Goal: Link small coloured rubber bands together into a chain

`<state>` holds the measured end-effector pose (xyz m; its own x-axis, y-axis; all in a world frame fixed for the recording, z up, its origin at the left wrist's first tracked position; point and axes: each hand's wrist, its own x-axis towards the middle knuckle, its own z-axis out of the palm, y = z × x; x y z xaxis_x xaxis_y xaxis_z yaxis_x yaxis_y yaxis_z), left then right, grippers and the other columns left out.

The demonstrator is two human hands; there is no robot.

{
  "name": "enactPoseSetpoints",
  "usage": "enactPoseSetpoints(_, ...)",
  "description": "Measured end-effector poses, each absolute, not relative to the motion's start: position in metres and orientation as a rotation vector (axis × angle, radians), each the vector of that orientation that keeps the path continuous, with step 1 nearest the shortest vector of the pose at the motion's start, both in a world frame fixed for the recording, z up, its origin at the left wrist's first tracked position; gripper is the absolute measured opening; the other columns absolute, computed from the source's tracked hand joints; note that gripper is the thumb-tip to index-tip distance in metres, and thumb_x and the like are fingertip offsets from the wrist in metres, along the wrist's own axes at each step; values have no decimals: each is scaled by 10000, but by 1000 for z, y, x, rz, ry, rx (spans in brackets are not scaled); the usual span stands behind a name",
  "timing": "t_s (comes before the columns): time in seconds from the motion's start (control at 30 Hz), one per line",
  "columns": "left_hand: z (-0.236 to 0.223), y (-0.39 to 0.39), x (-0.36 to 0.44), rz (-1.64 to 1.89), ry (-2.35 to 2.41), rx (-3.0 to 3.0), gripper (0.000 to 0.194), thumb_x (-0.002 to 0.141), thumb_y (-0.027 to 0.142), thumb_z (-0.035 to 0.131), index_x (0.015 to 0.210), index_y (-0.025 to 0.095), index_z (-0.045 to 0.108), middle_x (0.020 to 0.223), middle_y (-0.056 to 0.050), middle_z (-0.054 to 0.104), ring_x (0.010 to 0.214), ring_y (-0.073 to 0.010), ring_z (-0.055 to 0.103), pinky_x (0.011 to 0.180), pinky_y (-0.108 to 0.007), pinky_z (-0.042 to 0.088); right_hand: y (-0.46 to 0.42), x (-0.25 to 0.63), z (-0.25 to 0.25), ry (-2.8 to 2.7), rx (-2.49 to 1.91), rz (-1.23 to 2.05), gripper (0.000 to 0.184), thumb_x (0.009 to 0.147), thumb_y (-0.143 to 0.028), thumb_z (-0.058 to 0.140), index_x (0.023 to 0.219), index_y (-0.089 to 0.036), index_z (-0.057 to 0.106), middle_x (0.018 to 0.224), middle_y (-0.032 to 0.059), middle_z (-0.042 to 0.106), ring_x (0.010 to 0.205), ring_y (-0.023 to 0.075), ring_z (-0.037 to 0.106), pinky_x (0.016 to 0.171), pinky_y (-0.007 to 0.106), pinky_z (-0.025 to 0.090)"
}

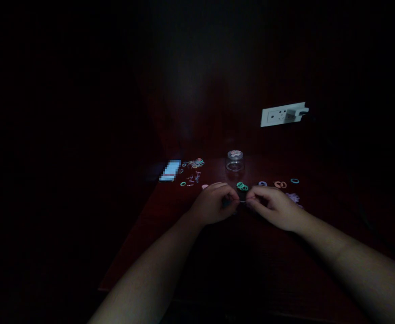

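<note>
My left hand (213,203) and my right hand (273,206) meet over a dark red table (251,252), fingers curled and pinched together around a small dark object (241,196) between them that I cannot make out. Green rings (241,185) sit just beyond the fingertips. The scene is very dim.
A small clear jar (235,161) stands behind the hands. Small coloured rings lie scattered at the left (193,168) and right (285,183). A light blue blurred item (170,171) lies at the table's left. A white wall socket (283,114) with a plug is behind on the right.
</note>
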<state>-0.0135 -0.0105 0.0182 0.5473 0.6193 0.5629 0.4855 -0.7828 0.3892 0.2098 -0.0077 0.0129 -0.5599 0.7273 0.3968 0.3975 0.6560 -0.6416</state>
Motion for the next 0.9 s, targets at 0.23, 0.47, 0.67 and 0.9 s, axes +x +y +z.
enactPoseSetpoints(0.23,19,-11,-13,1080,930,2585,33,816,172,614,839,193,603,803,0,642,769,-136,594,740,-286,467,-7,210,11,-2214,-868,659,213,923,-315,516,760,-188,570,641,-6,531,578,134,475,538,262,385)
enactPoseSetpoints(0.47,18,-10,-14,1050,942,2589,21,820,191,616,838,196,606,808,-3,651,784,-146,600,754,-296,474,-7,210,11,-2219,-880,656,206,918,-312,523,763,-186,574,641,-8,531,581,131,471,539,258,380)
enactPoseSetpoints(0.67,18,-10,-14,1052,936,2593,22,816,185,621,830,192,604,793,3,641,765,-137,590,737,-287,462,-7,210,11,-2213,-877,648,202,916,-304,520,761,-185,572,642,-7,532,577,129,469,535,255,379)
enactPoseSetpoints(0.9,18,-10,-15,1035,947,2592,20,814,183,615,826,195,604,794,-1,644,767,-140,594,737,-290,469,-8,209,12,-2217,-871,658,184,913,-289,524,772,-183,577,648,-9,527,579,127,474,534,249,386)
